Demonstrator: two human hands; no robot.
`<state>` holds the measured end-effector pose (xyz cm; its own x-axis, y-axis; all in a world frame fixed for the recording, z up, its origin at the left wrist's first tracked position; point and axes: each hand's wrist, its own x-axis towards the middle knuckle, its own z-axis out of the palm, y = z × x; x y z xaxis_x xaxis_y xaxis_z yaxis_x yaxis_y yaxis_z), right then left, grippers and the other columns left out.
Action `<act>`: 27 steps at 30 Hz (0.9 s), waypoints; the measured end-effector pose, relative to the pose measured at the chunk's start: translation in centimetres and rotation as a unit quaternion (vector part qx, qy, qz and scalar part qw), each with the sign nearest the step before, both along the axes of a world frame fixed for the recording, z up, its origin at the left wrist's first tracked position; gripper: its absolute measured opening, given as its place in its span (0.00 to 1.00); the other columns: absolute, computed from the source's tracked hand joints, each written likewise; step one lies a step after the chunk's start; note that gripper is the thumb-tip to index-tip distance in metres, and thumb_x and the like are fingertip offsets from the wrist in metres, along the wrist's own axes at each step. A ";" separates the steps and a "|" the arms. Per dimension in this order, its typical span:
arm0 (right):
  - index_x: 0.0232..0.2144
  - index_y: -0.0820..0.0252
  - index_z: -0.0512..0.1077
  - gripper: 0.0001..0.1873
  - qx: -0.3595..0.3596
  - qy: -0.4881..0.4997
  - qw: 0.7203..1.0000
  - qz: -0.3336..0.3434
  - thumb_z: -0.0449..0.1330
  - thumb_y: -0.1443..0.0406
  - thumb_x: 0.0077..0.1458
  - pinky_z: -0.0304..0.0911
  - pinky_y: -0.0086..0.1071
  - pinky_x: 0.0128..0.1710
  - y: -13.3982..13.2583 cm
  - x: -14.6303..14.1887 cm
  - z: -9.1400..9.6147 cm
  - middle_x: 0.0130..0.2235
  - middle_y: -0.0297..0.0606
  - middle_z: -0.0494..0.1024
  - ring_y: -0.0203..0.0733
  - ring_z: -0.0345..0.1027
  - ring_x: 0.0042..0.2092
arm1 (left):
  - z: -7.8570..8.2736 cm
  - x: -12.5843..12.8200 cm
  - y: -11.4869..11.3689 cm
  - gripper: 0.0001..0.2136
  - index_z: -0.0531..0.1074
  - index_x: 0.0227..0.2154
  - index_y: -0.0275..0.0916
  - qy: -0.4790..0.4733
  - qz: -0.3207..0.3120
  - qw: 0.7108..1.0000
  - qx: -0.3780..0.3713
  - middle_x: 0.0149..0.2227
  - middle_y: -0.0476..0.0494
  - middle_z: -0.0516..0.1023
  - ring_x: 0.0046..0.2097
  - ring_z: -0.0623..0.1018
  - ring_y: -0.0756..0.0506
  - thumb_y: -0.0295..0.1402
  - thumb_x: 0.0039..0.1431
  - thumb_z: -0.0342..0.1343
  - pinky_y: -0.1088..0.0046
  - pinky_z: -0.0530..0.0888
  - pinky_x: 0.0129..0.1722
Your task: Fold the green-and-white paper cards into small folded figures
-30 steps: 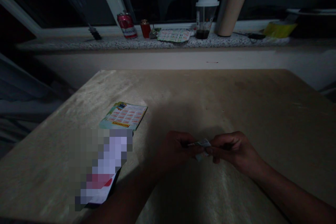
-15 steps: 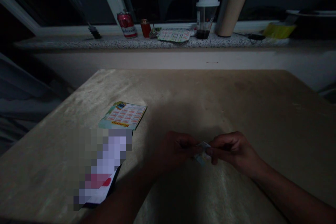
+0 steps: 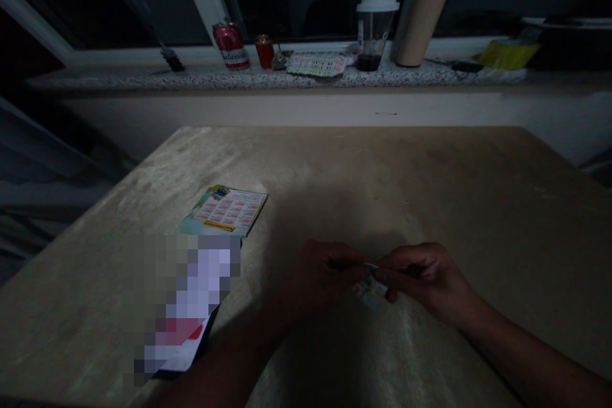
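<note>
A small folded piece of printed paper [image 3: 371,294], pale blue with some orange and green, is pinched between both hands above the table. My left hand [image 3: 327,271] grips its left side, thumb and fingers closed. On the right side, my right hand [image 3: 423,274] pinches it with thumb and forefinger. The fingertips cover the paper's upper part, and dim light blurs its detail. To the left lie several flat printed cards [image 3: 228,209], green-edged with rows of red and white boxes. Nearer me, beside my left forearm, is a phone [image 3: 179,357] with a lit, partly pixelated screen.
The beige table [image 3: 502,217] reaches to a wall under a speckled windowsill [image 3: 201,80]. On the sill stand a red can [image 3: 231,46], an orange lighter-like object [image 3: 264,52], a printed sheet [image 3: 316,64], a lidded cup [image 3: 371,32], a cardboard tube [image 3: 428,13] and a yellow object [image 3: 509,54].
The paper has tilted between my fingers, so more of its printed lower face shows below them. Both hands have shifted only slightly; the cards and phone stay in place.
</note>
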<state>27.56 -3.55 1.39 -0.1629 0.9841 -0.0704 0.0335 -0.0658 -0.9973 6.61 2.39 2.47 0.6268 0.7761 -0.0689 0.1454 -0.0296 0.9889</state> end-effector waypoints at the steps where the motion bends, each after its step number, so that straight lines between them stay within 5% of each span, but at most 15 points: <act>1: 0.29 0.61 0.84 0.10 -0.004 0.007 1.000 0.000 0.70 0.60 0.55 0.67 0.26 0.22 0.0 0.0 0.0 0.22 0.38 0.80 0.34 0.71 0.23 | 0.0 0.0 -0.1 0.06 0.84 0.31 0.36 -0.008 0.005 1.000 0.005 0.28 0.46 0.82 0.29 0.77 0.50 0.33 0.57 0.64 0.76 0.70 0.30; 8: 0.28 0.62 0.83 0.11 -0.032 0.030 0.999 0.017 0.70 0.60 0.55 0.65 0.25 0.23 0.1 0.1 0.0 0.21 0.37 0.79 0.32 0.70 0.22 | -0.5 0.2 -0.4 0.07 0.83 0.31 0.36 -0.002 0.025 1.000 0.011 0.27 0.45 0.82 0.28 0.78 0.49 0.34 0.55 0.65 0.76 0.71 0.29; 17: 0.29 0.62 0.83 0.09 -0.055 0.044 0.997 0.038 0.70 0.61 0.54 0.65 0.25 0.22 0.1 -0.1 0.6 0.21 0.35 0.78 0.32 0.69 0.21 | -0.5 0.1 -0.7 0.08 0.82 0.28 0.38 -0.005 0.017 0.993 0.118 0.24 0.46 0.81 0.25 0.77 0.51 0.35 0.59 0.62 0.77 0.72 0.29; 27: 0.29 0.61 0.84 0.09 -0.064 0.044 0.995 0.058 0.71 0.60 0.54 0.65 0.24 0.21 0.1 0.3 0.5 0.21 0.35 0.79 0.32 0.70 0.21 | -0.8 -0.4 -0.1 0.08 0.83 0.31 0.35 -0.022 -0.025 0.995 0.094 0.25 0.47 0.80 0.26 0.77 0.52 0.34 0.61 0.62 0.80 0.69 0.27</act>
